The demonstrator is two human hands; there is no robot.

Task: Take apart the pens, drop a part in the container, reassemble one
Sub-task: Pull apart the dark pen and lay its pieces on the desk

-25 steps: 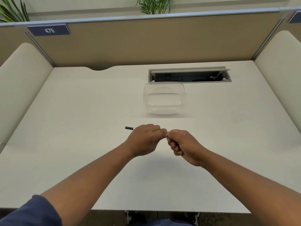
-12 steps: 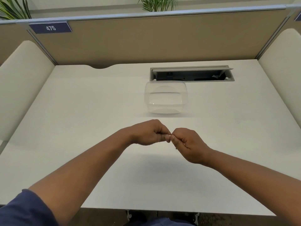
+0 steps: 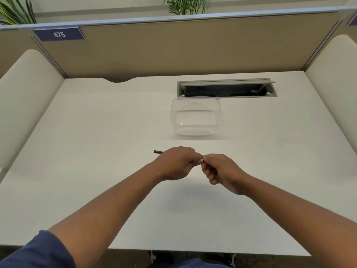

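A: Pen?
B: Dark, thin. Only its left end shows, sticking out past the left hand. The rest is buried in the fist. It sits roughly level, above the desk, in front of the tub.

A: Left hand's grip?
B: Fingers curled tight round the pen barrel, closed fist, knuckles up.

A: Right hand?
B: Fingers curled in too, thumb and forefinger pinched together right at the left hand's fingertips. The two hands touch there. Something small and pale shows at the pinch, too small to say which part of the pen it is. Can't tell if the right hand really has hold of it.

A: Tub?
B: Clear plastic, lid off, upright, looks to hold nothing. Beyond the hands, a bit right of centre, well apart from them. Its far rim sits just beside the cable hatch.

A: Hatch?
B: Grey slot in the desk, flap up, dark inside.

A: Surroundings?
B: White desk, tan partition behind, padded cream side panels. Blue tag reading 475 at upper left. Plant leaves above the partition. Navy sleeve at bottom left.
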